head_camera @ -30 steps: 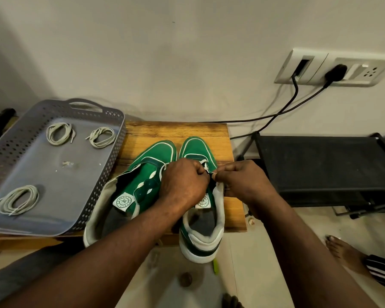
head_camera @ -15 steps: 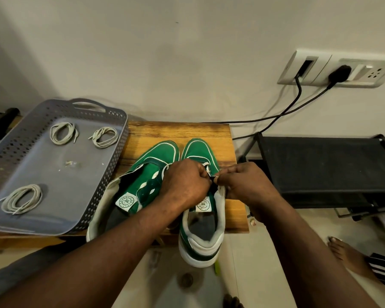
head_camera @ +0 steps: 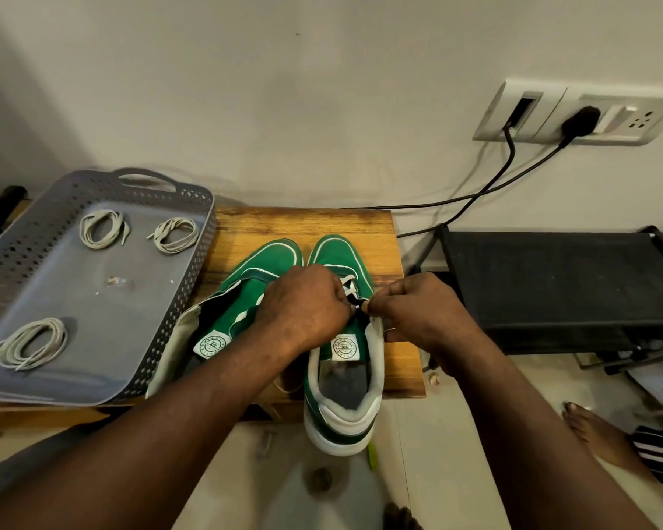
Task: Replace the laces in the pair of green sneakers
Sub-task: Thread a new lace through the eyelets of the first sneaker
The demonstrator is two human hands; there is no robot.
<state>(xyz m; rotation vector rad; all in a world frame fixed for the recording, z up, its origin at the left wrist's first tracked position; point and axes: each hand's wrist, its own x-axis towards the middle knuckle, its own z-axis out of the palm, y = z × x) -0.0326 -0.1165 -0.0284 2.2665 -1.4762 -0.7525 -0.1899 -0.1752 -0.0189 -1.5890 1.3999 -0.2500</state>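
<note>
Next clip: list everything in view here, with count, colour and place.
tray: 1, grey, left
lace coils: 3, off-white, in tray
table: 1, wooden, centre
left sneaker: 1, green, on table
right sneaker: 1, green, on table
white lace: 1, right sneaker's eyelets
rack: 1, black, right
wall socket: 1, white, upper right
cables: 2, black, from wall socket
bare foot: 1, lower right
left hand: grips right sneaker
right hand: pinches white lace

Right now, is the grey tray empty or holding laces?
Holding: three coiled laces lie in the grey tray: far-left coil, far-right coil, near coil.
</note>
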